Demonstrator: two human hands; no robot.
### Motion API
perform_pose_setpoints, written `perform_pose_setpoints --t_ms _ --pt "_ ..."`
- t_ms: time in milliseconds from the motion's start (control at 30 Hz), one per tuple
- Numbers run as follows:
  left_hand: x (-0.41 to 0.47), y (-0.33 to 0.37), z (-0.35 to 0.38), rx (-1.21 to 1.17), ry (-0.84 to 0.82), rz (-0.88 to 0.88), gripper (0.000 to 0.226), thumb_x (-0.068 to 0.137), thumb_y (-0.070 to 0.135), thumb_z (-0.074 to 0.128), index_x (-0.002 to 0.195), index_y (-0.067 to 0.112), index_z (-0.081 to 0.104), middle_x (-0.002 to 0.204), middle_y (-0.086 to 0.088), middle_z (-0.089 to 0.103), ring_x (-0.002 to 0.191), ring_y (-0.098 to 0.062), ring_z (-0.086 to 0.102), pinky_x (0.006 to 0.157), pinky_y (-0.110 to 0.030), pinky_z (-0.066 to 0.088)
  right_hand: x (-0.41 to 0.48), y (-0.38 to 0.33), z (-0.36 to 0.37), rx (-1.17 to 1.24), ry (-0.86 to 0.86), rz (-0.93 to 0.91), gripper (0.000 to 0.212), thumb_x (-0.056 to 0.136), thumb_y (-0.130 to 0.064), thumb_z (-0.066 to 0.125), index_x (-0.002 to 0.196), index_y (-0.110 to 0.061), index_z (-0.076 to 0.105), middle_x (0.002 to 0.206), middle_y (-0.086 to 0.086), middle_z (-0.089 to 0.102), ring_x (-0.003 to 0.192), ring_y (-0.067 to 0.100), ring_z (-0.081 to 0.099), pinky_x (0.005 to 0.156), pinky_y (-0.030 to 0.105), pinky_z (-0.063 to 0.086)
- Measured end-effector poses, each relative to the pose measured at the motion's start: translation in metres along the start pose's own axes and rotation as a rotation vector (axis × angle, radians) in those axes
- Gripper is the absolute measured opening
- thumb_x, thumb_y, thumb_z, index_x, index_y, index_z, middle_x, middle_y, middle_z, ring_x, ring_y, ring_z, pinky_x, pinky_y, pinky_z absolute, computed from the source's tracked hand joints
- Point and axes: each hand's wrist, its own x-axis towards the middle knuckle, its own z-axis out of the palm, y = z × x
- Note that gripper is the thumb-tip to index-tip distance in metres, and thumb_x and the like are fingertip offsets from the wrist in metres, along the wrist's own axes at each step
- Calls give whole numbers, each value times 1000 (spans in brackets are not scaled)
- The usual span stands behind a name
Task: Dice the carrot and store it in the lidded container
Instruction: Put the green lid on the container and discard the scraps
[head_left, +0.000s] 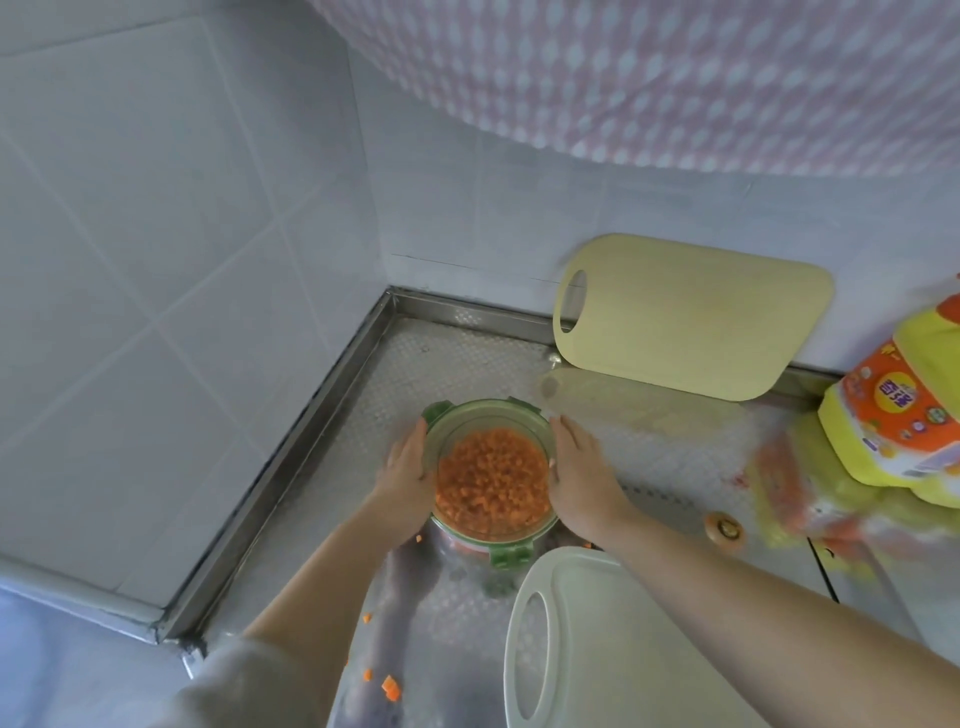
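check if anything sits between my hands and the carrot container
Nothing visible does: the left hand and right hand rest directly against opposite sides of the container. Stray carrot bits lie outside it.

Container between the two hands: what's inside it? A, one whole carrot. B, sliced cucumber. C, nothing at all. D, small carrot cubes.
D: the container is filled with small orange carrot cubes, seen between the left hand and right hand.
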Motion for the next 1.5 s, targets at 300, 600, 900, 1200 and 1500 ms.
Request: perform_pose_setpoints --t_ms 300,600,900,1200,1500 --pt "14 15 18 448 199 69 56 100 16 28 152 10 11 160 -4 12 147 -15 8 119 -33 -3 53 -6 -6 73 -142 -66 50 103 -21 30 150 -8 19 155 9 25 140 25 28 112 34 30" --pt "16 15 25 379 280 26 48 103 29 26 148 15 25 151 -4 33 136 -22 34 112 -36 31 65 0 8 209 2 -13 38 104 -31 31 128 -11 51 118 10 62 103 26 59 86 38 47" --pt "25 9 22 217 308 16 42 102 33 31 142 22 38 137 -1 50 118 -22 52 93 -36 44 62 -2 9 255 38 32 36 103 -33 34 124 -13 55 112 7 64 100 26 59 84 40 49" --pt "-20 7 -15 -68 576 7 29 98 31 47 85 15 68 82 3 68 81 -17 61 68 -26 38 13 -2 -25 376 164 159 43 94 -29 55 131 -7 51 131 7 55 119 23 52 96 29 38" --pt "-25 -4 -3 479 4 -270 77 91 69 19 72 10 65 69 -6 63 77 -25 62 74 -31 49 -6 -5 -20 289 -26 298 60 93 -36 56 133 3 34 121 14 53 112 27 53 78 30 39"
